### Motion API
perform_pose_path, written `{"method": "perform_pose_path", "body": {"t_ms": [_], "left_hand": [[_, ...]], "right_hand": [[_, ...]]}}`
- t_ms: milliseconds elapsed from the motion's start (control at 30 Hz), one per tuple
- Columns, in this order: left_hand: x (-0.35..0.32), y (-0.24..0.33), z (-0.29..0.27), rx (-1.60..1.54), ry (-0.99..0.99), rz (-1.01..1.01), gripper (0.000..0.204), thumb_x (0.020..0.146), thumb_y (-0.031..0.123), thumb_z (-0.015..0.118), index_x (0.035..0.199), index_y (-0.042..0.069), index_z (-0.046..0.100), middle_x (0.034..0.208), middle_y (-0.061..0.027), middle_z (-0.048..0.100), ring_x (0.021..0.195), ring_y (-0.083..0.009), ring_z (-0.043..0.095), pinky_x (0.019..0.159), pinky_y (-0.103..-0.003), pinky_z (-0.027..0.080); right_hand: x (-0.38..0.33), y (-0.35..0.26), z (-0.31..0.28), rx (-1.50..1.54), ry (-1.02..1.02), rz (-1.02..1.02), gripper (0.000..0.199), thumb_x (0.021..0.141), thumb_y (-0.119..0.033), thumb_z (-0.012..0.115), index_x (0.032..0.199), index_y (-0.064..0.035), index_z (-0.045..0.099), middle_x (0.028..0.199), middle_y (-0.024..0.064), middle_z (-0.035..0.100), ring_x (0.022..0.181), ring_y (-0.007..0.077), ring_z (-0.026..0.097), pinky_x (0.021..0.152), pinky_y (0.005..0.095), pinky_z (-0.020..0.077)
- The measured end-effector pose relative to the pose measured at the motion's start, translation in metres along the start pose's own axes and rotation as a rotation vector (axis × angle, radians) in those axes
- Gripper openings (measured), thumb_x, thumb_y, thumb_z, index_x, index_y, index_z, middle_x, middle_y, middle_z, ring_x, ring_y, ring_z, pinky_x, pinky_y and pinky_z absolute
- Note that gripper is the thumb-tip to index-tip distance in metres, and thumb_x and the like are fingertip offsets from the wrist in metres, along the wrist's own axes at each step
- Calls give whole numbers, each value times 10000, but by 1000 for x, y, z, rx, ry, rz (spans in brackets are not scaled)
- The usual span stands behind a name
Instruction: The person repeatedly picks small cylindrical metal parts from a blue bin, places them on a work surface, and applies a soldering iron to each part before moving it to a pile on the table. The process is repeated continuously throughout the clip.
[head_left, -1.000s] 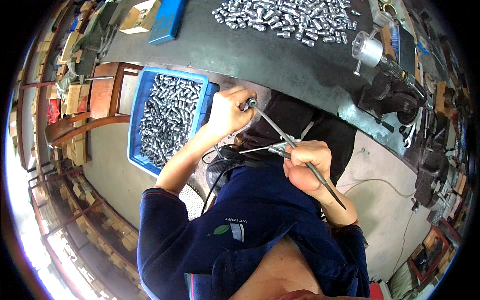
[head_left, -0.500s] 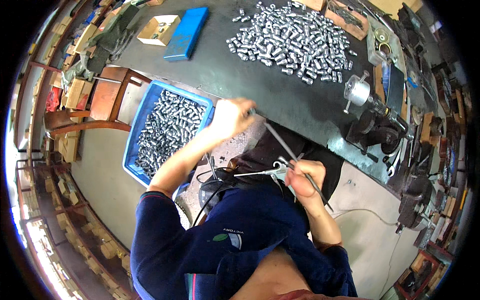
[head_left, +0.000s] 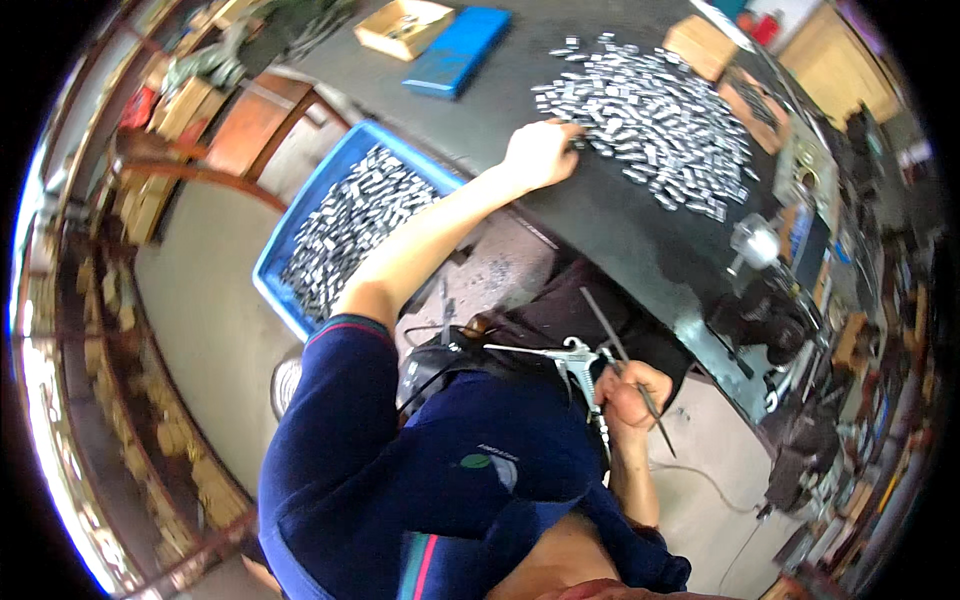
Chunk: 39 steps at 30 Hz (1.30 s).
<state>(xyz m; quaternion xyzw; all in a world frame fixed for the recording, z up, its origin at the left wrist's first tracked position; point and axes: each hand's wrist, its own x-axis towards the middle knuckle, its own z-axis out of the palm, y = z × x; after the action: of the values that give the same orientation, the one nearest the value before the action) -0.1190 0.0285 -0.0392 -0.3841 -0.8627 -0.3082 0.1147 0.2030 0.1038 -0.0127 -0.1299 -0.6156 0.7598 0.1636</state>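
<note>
My left hand [head_left: 540, 156] reaches over the dark worktable, its fingers pinched at the near left edge of a spread-out pile of small shiny metal fittings [head_left: 655, 125]. A small dark-grey fitting [head_left: 577, 144] shows at its fingertips, partly hidden and blurred. Above my lap, my right hand [head_left: 632, 393] is closed around a thin metal rod [head_left: 606, 322], which slants up to the left. Against that hand rests a silver air blow gun [head_left: 574, 358], its long nozzle pointing left; whether the fingers also grip it I cannot tell.
Below my left forearm stands a blue tub [head_left: 268, 262] full of similar fittings. A blue flat case [head_left: 458, 52] and an open shallow box [head_left: 403, 27] lie on the table's far left. A round metal chuck-like device [head_left: 757, 243] stands at the right. A wooden chair [head_left: 262, 120] is beside the tub.
My left hand has moved from beside the rod's tip, up and right, to the edge of the pile. My right hand still holds the rod, now more upright. The view has shifted.
</note>
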Motion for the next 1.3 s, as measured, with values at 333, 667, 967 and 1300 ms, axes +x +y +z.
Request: {"method": "perform_pose_path", "body": {"t_ms": [333,667,967,1300], "left_hand": [[-137,-121,-126,-40,35,-651,307,701,175,559,971,82,671,674,-177,628,653,-264,647,634,-356,504],[-288,-267,-156,347,60,-1232,378,705,358,612,941,66,654,916,-185,648,889,-330,624,783,-412,485],[-261,-255,-127,673,-12,-1024,303,763,309,574,912,46,570,853,-188,640,803,-353,635,720,-451,502],[-165,-61,-120,-978,-167,-772,217,827,145,588,932,-44,566,710,-94,593,594,-182,611,594,-292,512]], "right_hand": [[-9,11,-5,204,-34,4,502,796,-297,668,531,-100,290,469,17,332,426,98,334,358,233,332],[-1,4,13,142,-77,124,537,704,-402,743,540,-81,345,497,34,390,446,105,373,381,237,351],[-4,8,21,106,-79,124,479,737,-303,688,514,-69,334,502,49,399,438,108,370,391,245,352],[3,11,18,-110,-148,63,370,722,-145,608,504,-64,320,489,64,438,420,122,415,370,245,352]]}}
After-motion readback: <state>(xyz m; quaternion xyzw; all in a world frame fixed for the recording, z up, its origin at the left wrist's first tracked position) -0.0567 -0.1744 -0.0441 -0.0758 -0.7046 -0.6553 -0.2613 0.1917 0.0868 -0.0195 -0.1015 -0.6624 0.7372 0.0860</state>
